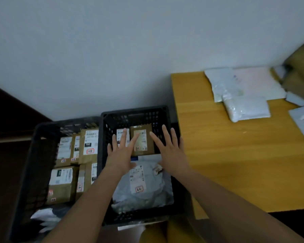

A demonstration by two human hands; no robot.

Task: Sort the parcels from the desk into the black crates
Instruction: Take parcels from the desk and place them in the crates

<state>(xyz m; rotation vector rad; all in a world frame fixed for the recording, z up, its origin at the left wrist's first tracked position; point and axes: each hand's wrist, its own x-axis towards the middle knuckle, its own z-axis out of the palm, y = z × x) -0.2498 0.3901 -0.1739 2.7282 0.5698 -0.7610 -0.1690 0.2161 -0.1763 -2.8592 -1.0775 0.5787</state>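
A small brown parcel stands at the far end of the right black crate, between both hands. The left hand and right hand hover over that crate, fingers spread flat, holding nothing. A grey parcel bag lies nearer in the crate, under the wrists. Right of the crate, white parcels lie on the desk.

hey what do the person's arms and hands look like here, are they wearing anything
Both arms are bare up to the frame's lower edge: no sleeves show. The left hand and right hand have no gloves, and no rings, watch or wristbands are visible.
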